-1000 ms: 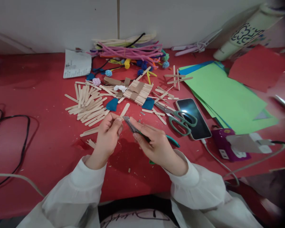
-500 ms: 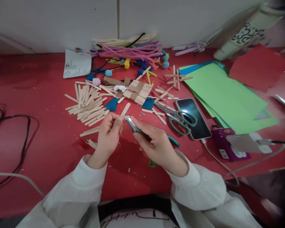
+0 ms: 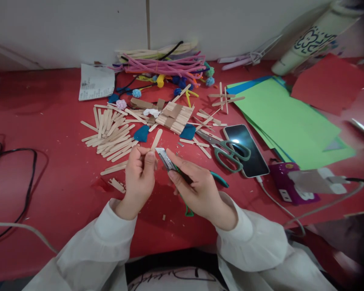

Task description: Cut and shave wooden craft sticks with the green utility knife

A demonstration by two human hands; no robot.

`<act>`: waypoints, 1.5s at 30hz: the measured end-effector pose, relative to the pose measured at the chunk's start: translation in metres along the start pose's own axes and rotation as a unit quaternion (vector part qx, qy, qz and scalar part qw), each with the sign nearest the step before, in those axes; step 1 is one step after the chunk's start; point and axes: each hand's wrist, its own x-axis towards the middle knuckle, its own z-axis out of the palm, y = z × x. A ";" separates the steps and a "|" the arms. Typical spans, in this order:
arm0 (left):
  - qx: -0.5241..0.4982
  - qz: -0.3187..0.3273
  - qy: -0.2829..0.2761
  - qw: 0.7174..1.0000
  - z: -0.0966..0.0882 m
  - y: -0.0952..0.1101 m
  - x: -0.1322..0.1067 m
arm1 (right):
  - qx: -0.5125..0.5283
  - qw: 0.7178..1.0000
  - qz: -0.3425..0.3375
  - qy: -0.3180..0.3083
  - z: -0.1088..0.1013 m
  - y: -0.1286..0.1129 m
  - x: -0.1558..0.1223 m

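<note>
My left hand pinches a wooden craft stick by its lower end, the stick pointing up and to the right. My right hand is closed round a green-handled utility knife, its metal blade tip close beside the stick just above my left fingers. Both hands hover over the red table near its front edge. A heap of loose craft sticks lies just behind my left hand. A panel of glued sticks lies behind the knife.
Green-handled scissors and a phone lie right of my hands. Green and blue paper sheets, red paper, pipe cleaners, pom-poms, a paper note, a black cable and a purple power strip surround them.
My right hand has slid the knife a little to the left, closer to the stick. My left hand has kept its pinch on the stick and shifted slightly.
</note>
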 end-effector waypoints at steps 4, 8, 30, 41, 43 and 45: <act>0.044 0.021 0.002 0.999 -0.002 0.000 -0.001 | -0.007 1.000 -0.016 0.004 0.001 0.001 0.000; 0.056 0.040 -0.014 0.998 -0.005 0.004 0.002 | 0.006 1.000 -0.011 -0.009 -0.002 0.004 0.002; -0.224 -0.178 -0.073 0.955 -0.005 0.014 0.012 | 0.161 0.984 0.061 -0.037 -0.003 0.013 0.008; -0.159 -0.099 -0.052 0.981 -0.004 0.005 0.007 | 0.059 0.998 0.004 -0.018 -0.004 0.007 0.006; -0.148 -0.091 -0.056 0.983 -0.003 0.006 0.007 | 0.053 0.998 0.007 -0.016 -0.005 0.006 0.006; -0.134 -0.081 -0.056 0.986 -0.003 0.006 0.007 | 0.051 0.998 0.012 -0.015 -0.005 0.006 0.006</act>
